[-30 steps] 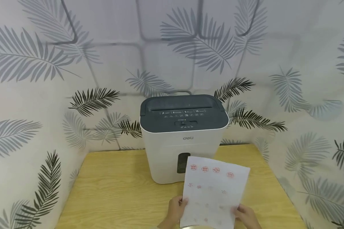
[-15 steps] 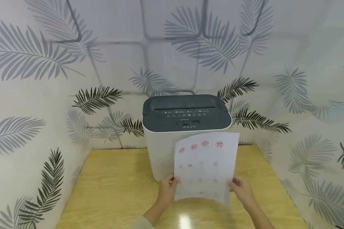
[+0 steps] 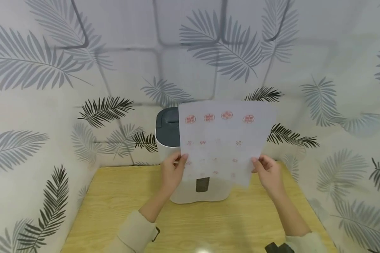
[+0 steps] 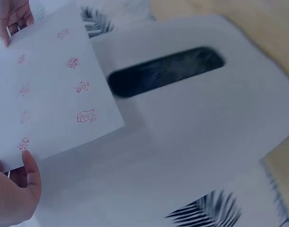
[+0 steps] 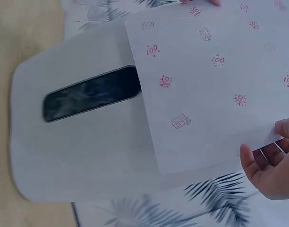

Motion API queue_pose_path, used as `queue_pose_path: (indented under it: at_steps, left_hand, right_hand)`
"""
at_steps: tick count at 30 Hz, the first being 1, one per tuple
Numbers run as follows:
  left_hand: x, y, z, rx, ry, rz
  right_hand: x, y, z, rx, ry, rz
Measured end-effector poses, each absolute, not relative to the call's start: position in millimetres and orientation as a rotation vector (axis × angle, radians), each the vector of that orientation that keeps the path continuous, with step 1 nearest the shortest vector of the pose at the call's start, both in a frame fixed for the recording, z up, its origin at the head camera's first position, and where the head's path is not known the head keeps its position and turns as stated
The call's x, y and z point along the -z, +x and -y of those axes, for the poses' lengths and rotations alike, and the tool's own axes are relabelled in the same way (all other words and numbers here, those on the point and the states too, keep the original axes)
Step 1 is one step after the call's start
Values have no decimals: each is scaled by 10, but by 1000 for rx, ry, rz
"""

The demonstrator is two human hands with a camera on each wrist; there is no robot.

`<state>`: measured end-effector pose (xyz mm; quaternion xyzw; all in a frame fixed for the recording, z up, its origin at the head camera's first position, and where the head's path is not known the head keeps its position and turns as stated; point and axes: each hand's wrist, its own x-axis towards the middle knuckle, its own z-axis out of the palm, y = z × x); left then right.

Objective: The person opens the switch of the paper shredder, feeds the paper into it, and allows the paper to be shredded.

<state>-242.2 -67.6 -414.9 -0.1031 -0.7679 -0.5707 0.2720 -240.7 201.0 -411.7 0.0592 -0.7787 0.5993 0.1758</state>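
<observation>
A white sheet of paper (image 3: 221, 137) with rows of red stamp marks is held up in front of the paper shredder (image 3: 168, 131), hiding most of its dark top. My left hand (image 3: 172, 172) pinches the sheet's left edge between thumb and fingers. At the opposite edge, my right hand (image 3: 269, 174) pinches it the same way. In the left wrist view the sheet (image 4: 55, 90) hangs before the shredder's white front (image 4: 182, 127). Thumb-like and numeral-like red marks show on the sheet (image 5: 206, 137) in the right wrist view.
The shredder stands on a wooden table (image 3: 123, 203), its dark window (image 3: 202, 184) showing below the paper. Behind and at both sides hangs leaf-patterned covering (image 3: 114, 70). Both sleeves (image 3: 134, 228) are pale, and a black strap (image 3: 278, 247) sits at the right wrist.
Both hands have risen and moved toward the shredder, carrying the sheet up from low before its front until it covers much of the machine's top.
</observation>
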Motion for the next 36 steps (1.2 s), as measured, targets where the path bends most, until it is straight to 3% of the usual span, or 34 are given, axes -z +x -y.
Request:
queue_pose_path:
  at_steps: [18,26,31,36]
  left_hand:
    - [2898,-2742,756,1494,-406,1929]
    - [2886,-2926,831,1431,-465,1788]
    - [3012,-3080,873,1447,-391,1819]
    - [3103,-3207,891,1468,-264,1915]
  right_hand:
    - [2942,-2845,-1785,-1747,176,1724]
    - [2803,-3131,-1619,-1786,249,1660]
    - [2924,-3344,-1587,-1807,304,1694]
    - [3147,-3522,-1629,-1901,128,1805]
